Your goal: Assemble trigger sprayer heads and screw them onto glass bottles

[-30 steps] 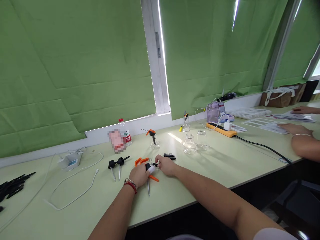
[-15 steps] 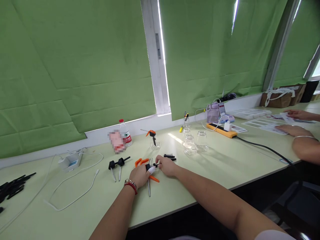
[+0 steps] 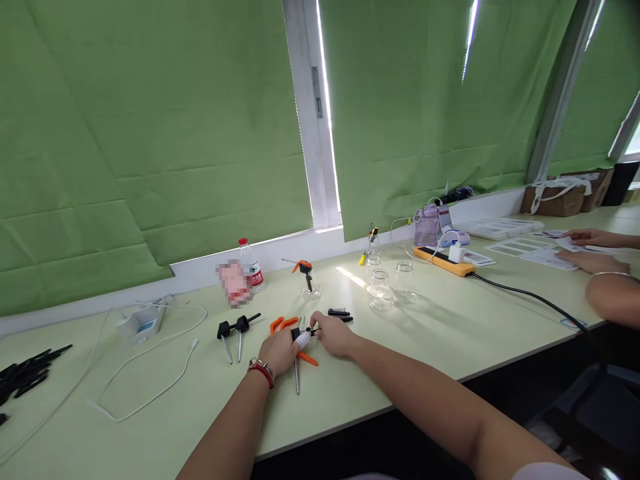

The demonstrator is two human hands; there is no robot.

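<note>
My left hand (image 3: 281, 350) is closed around a black piece (image 3: 295, 334), most of it hidden by the fingers. My right hand (image 3: 331, 333) pinches a thin dark part (image 3: 314, 331) at the end of that black piece. Orange curved pieces (image 3: 283, 324) lie just beyond the left hand, and another orange piece (image 3: 307, 359) shows below it. A thin metal rod (image 3: 297, 380) points toward the table's front edge. Right beyond the right hand lie black parts with a coil spring (image 3: 339, 311). To the left, two black heads with metal rods (image 3: 233, 326) rest on the table.
A glass jar with an orange-and-black top (image 3: 306, 277) and several glass jars (image 3: 381, 291) stand behind. A water bottle (image 3: 256, 275), white cables (image 3: 150, 343), black parts (image 3: 25, 373) and an orange power strip (image 3: 444, 261) surround them. Another person's hands (image 3: 593, 257) handle papers at right.
My hands have barely moved, with small shifts of the right fingers at the black piece. At right, the other person's hands have moved slightly over the papers.
</note>
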